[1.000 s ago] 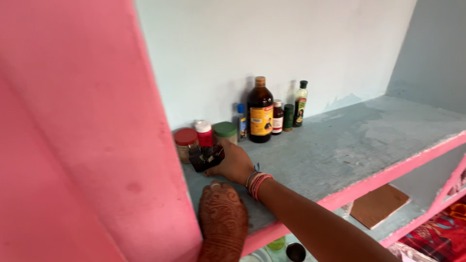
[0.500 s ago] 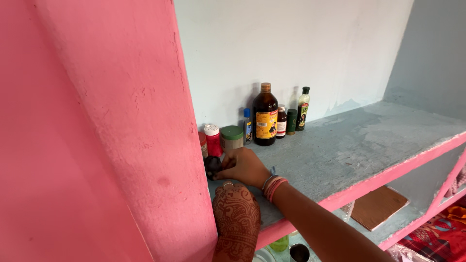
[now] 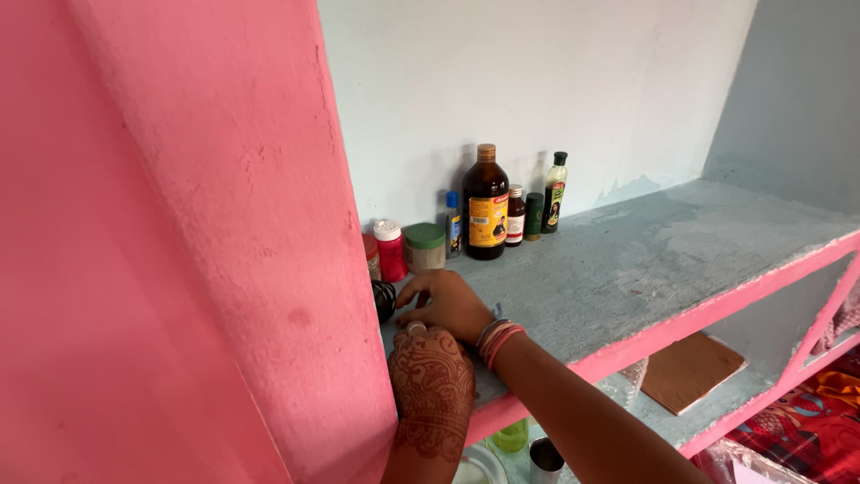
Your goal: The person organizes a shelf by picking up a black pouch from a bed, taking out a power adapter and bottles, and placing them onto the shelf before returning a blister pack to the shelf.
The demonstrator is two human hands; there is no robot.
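My right hand (image 3: 445, 305) reaches across the grey shelf (image 3: 627, 269) to its left end. Its fingertips are closed on a small black object (image 3: 383, 298), which is half hidden behind the pink wall (image 3: 224, 269). Several bangles sit on that wrist. My left hand (image 3: 432, 385), covered in henna and wearing a ring, grips the shelf's pink front edge just below the right hand. Right behind the hands stand a red jar with a white cap (image 3: 390, 251) and a green-lidded jar (image 3: 424, 246).
Along the back wall stand a tall brown bottle (image 3: 486, 202), a small blue bottle (image 3: 453, 224), a small brown bottle (image 3: 514, 215) and a slim green-capped bottle (image 3: 556, 191). A brown board (image 3: 692, 372) lies on the lower shelf. A steel cup (image 3: 543, 459) sits below.
My right hand has carried the black object left along the shelf until it is partly behind the pink wall. The left hand stays on the shelf edge.
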